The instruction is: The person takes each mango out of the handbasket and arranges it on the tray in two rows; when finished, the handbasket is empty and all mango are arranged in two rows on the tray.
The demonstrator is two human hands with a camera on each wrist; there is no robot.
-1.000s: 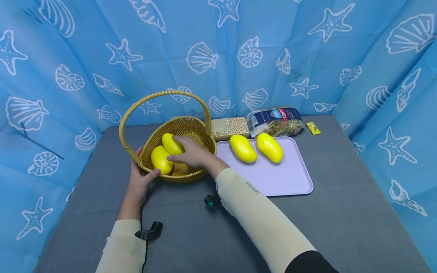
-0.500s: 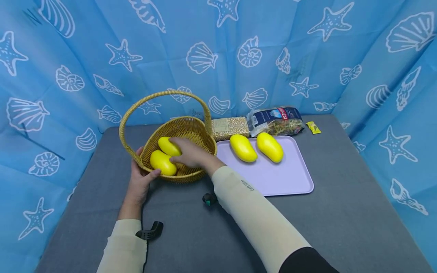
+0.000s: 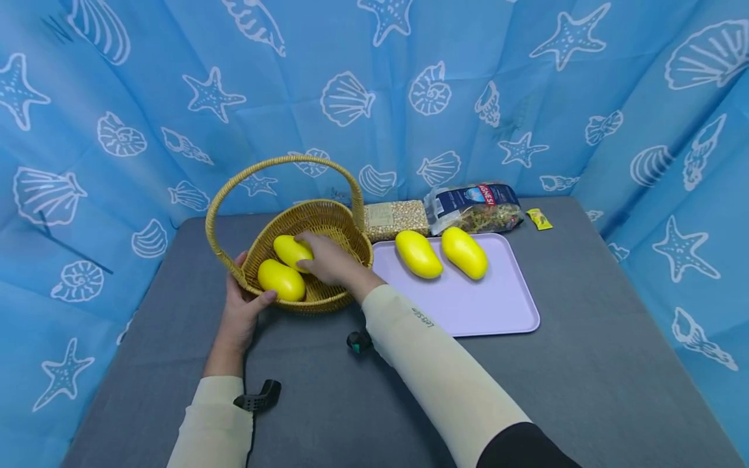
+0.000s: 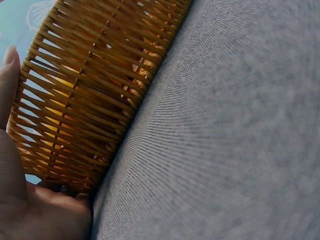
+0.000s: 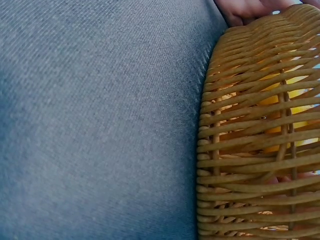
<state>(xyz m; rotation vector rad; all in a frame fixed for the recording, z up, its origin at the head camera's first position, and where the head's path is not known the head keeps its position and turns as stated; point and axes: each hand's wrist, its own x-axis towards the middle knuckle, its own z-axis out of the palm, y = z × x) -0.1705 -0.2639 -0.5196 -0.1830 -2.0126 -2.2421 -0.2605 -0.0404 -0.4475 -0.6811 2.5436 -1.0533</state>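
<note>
Rear mango [image 3: 289,250] inside the basket [image 3: 328,218] is pinched by downturned right fingers [image 3: 310,240], left fingers [image 3: 262,300] cupping the basket's side.

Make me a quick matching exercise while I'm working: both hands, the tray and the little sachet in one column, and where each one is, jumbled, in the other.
Column one
1. Left hand
2. Right hand
3. Tray
4. Small sachet

Column two
A. Beneath two tray mangoes
B. Inside the basket, at a basket mango
C. On the table, near the tray's far right corner
D. At the left side of the basket, gripping its rim

Right pairs: 1-D, 2-B, 3-A, 4-C
</note>
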